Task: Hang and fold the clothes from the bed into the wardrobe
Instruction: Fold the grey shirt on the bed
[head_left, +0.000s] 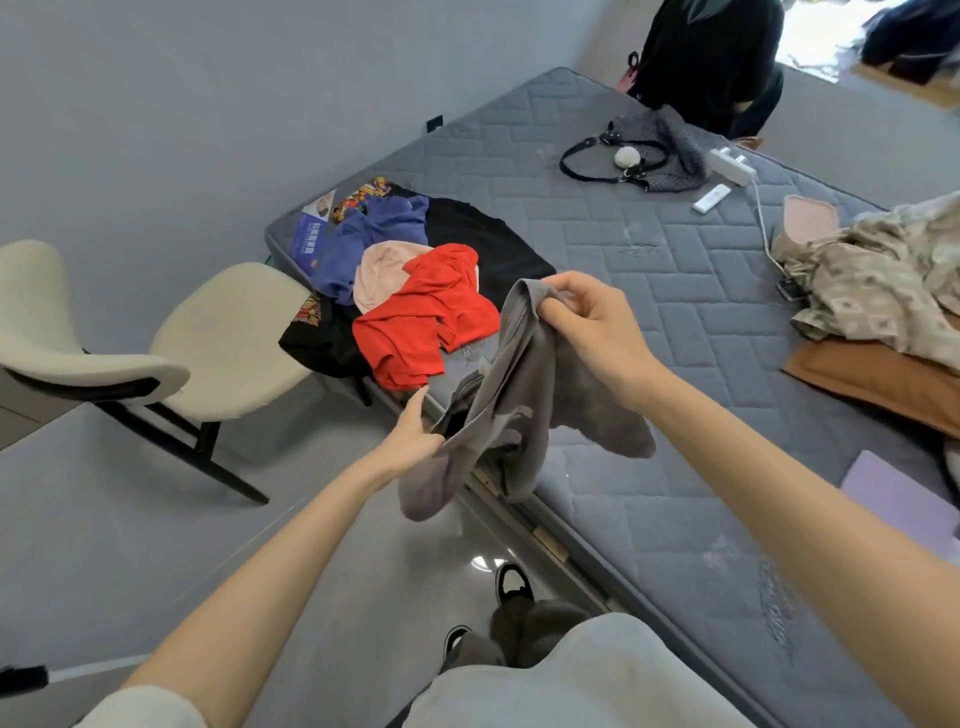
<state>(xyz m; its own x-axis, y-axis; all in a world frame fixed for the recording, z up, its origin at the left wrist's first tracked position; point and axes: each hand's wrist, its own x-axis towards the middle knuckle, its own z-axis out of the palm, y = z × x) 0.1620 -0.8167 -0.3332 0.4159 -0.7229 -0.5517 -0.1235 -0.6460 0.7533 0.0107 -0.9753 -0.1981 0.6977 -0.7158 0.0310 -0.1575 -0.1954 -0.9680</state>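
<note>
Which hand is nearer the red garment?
Left. The left hand sits just below the red garment, almost touching its edge; the right hand is farther off to its right. Both grip the grey garment.

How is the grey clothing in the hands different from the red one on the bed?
The grey garment hangs from the left hand and right hand; the red garment lies on the bed. The grey garment is dull, the red garment bright. Both are crumpled clothes.

We're in a pale grey short-sleeved tee (571, 675), sleeve (145, 706) ending way back from the fingers (576, 291), plus dark grey trousers (535, 629) and black-and-white sneakers (511, 582) below them.
</note>
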